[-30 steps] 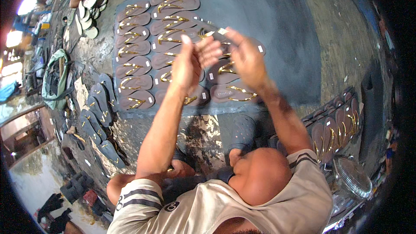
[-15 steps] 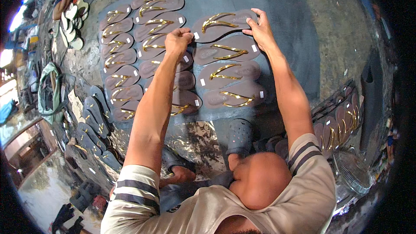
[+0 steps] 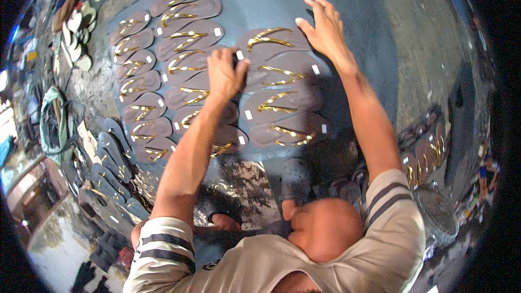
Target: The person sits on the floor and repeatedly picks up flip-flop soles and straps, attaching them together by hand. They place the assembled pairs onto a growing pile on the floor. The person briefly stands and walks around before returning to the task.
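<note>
Brown flip-flops with shiny gold straps lie in three columns on a blue-grey sheet (image 3: 355, 19). My left hand (image 3: 223, 73) is over the gap between the middle and right columns, beside the white tag of the farthest right-column flip-flop (image 3: 271, 42). Its thumb stands apart from the fingers and nothing shows in its grasp. Beyond the other end of that same flip-flop, my right hand (image 3: 326, 30) is open and empty, fingers stretched out. A second flip-flop (image 3: 285, 70) lies just nearer in the column. My left hand and forearm partly cover the middle column.
Grey flip-flops (image 3: 111, 157) are lined up at the left, near a green hoop-shaped thing (image 3: 54, 119). Pale sandal pieces (image 3: 76, 38) are heaped at the far left. More gold-strapped footwear (image 3: 429, 157) stands at the right, with a fan (image 3: 437, 214) nearer me.
Both hands have let go of the farthest right-column flip-flop, which now lies flat on the sheet. My right hand has lifted away and spread its fingers. The whole view has shifted slightly.
</note>
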